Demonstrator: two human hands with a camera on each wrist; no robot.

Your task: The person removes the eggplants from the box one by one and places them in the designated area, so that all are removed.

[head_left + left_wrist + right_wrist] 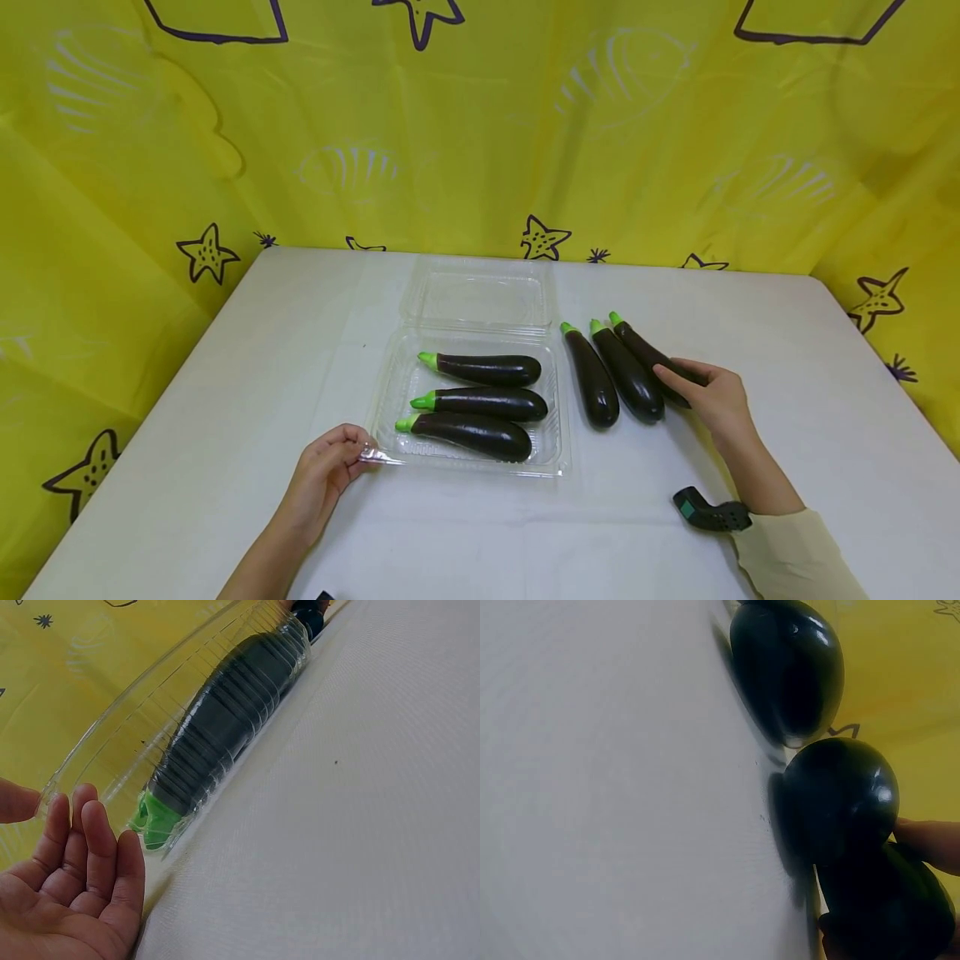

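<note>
A clear plastic clamshell box [472,463] lies with its lid folded back on the white table. Three eggplants, the nearest one [472,435] among them, lie side by side in its base, green stems to the left. My left hand [324,475] pinches the box's near left corner between thumb and fingers; the left wrist view shows an eggplant [225,712] through the ribbed wall. Right of the box, three more eggplants lie in a slanted row. My right hand [716,400] grips the rightmost eggplant [645,350] by its thick end, beside the middle eggplant [628,375].
The box's open lid [480,296] lies flat toward the back of the table. A yellow patterned curtain [480,150] hangs behind and along both sides of the white table [225,433]. A black strap device [711,510] is on my right wrist.
</note>
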